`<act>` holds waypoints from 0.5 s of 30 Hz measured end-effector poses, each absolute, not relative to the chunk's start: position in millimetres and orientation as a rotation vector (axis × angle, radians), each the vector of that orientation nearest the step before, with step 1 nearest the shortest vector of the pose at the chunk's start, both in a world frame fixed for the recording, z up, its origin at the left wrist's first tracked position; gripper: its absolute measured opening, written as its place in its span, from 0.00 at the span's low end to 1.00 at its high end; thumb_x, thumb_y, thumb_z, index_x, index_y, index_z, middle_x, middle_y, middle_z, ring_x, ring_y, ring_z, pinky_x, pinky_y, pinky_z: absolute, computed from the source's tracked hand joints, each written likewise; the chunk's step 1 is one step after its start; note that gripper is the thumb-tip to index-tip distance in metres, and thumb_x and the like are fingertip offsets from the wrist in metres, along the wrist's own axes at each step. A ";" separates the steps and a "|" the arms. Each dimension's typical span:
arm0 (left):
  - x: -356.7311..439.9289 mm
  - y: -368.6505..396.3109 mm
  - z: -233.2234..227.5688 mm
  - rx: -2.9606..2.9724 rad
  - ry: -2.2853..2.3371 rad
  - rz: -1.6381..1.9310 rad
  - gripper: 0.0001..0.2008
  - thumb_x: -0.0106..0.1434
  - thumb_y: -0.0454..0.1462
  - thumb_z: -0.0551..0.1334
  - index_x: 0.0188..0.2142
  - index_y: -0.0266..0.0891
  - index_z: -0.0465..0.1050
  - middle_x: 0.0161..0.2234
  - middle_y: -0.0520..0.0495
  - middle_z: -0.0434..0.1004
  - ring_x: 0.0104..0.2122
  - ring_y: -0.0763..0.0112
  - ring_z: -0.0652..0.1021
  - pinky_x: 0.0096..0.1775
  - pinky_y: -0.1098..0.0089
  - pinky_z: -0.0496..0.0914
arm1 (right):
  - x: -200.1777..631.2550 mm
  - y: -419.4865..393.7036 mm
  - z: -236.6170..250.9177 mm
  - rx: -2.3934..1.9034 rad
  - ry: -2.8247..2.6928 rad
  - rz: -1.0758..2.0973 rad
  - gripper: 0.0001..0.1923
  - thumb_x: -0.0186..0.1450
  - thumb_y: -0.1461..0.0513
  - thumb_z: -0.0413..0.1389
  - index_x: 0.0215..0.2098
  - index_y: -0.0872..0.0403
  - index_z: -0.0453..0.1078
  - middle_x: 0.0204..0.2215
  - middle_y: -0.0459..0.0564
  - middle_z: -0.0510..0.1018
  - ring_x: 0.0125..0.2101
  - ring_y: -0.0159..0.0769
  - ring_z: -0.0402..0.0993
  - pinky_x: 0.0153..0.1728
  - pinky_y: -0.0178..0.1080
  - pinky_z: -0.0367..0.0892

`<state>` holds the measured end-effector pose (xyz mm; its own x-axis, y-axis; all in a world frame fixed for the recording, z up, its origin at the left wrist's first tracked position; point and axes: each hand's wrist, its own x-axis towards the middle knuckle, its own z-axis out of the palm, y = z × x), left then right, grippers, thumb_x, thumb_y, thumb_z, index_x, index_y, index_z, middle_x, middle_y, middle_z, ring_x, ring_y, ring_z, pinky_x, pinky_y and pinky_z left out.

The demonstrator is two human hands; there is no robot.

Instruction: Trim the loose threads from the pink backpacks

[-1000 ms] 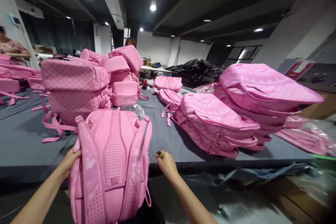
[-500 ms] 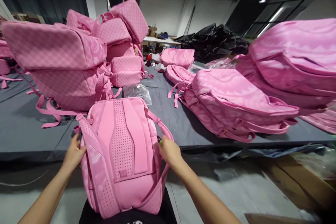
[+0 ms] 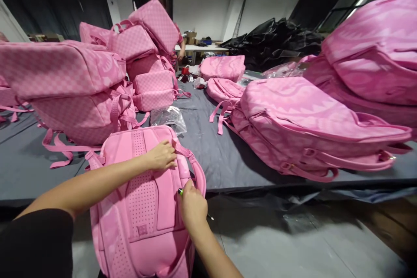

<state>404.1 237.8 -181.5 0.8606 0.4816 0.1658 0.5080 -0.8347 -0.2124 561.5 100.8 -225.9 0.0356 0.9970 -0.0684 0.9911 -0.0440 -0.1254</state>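
Against grey table [image 3: 208, 160], backpack [image 3: 143, 208] under both hands' grip.

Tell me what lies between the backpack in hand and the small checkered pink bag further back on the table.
In the head view, a crumpled clear plastic bag lies on the grey table between the backpack and the checkered bag.

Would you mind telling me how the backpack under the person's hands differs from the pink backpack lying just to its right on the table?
The held backpack shows its padded, perforated back panel; the table backpack shows a smooth printed side. The held backpack hangs over the table edge, touched by the left hand and right hand; the table backpack lies flat, untouched. Both are pink.
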 end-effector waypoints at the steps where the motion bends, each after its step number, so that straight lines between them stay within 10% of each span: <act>1: 400.4 243.3 -180.6 -2.797 -0.717 -0.144 0.18 0.67 0.47 0.59 0.29 0.37 0.75 0.28 0.47 0.74 0.32 0.67 0.70 0.44 0.61 0.60 | 562.0 101.5 -227.3 -2.230 -2.146 0.196 0.11 0.70 0.65 0.49 0.48 0.62 0.67 0.35 0.61 0.80 0.38 0.46 0.81 0.29 0.37 0.70; 15: 383.6 265.0 -153.0 -2.872 -0.727 -0.086 0.24 0.67 0.54 0.56 0.27 0.38 0.74 0.28 0.47 0.76 0.33 0.66 0.68 0.48 0.60 0.56 | 566.5 112.8 -239.1 -2.198 -2.202 0.236 0.21 0.68 0.74 0.40 0.54 0.63 0.67 0.32 0.61 0.81 0.32 0.43 0.82 0.27 0.37 0.73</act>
